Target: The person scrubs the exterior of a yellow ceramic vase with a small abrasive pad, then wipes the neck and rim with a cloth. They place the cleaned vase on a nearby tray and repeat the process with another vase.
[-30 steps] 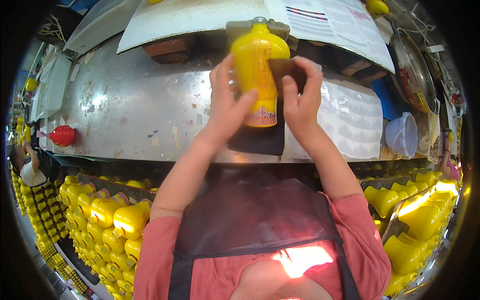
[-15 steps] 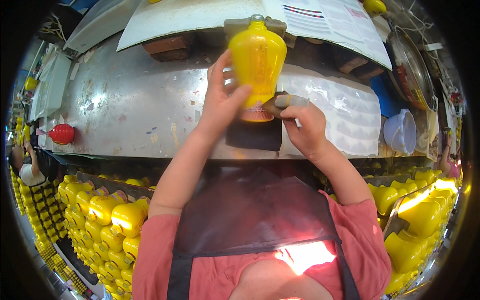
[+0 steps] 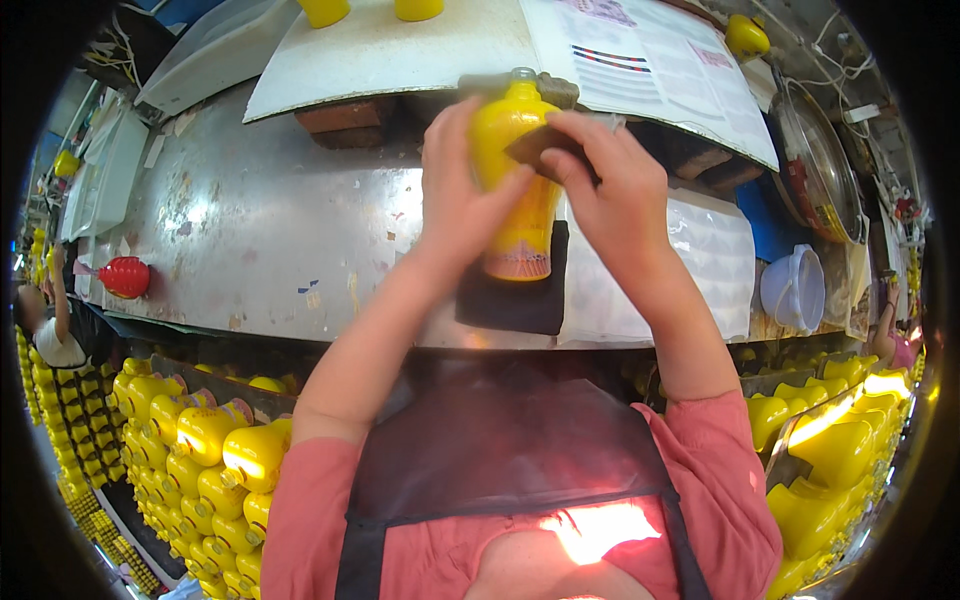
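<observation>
A glossy yellow bottle with a clear neck lies with its neck against a brown block. Its patterned base end is over a dark pad at the table's near edge. My left hand is wrapped round the bottle's left side, its fingertips blurred. Pinched in my right hand is a dark brown flat scraper, which lies against the bottle's upper right shoulder. Printed decoration on the bottle's middle is partly hidden by my hands.
To the right lies a wet, pale sheet, with a light blue bucket beyond it. A raised white board rests on bricks at the back. A red ribbed object sits at left. Yellow bottles are stacked below the table.
My right hand has moved the scraper up from near the bottle's base to its shoulder. My left hand still holds the bottle. The view has shifted, showing more of the back board.
</observation>
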### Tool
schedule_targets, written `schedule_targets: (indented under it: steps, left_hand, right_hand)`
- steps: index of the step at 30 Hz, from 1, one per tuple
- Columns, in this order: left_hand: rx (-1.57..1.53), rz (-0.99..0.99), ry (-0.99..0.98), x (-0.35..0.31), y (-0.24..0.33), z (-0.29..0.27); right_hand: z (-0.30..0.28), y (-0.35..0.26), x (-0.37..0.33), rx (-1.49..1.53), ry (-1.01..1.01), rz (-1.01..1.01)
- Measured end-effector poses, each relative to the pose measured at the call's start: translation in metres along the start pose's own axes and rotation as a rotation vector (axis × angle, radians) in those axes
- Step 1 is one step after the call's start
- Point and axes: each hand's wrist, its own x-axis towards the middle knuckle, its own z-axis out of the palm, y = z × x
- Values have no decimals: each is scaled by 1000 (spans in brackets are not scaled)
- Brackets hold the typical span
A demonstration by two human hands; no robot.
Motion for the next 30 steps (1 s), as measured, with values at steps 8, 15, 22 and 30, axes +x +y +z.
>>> schedule_targets:
  steps: [8,15,22,30]
  left_hand:
    - [-337,-365,-69,39,1,11]
    - [-301,-323,-59,36,1,15]
    - [-208,-252,-72,37,6,14]
    - [-149,-235,-75,38,6,14]
  right_hand:
    - [-5,3,20,309,49,345]
    - [7,0,9,-15,-96,194]
    - [0,-11,3,-399,-201,-24]
    - [-1,-11,5,-459,-325,-5]
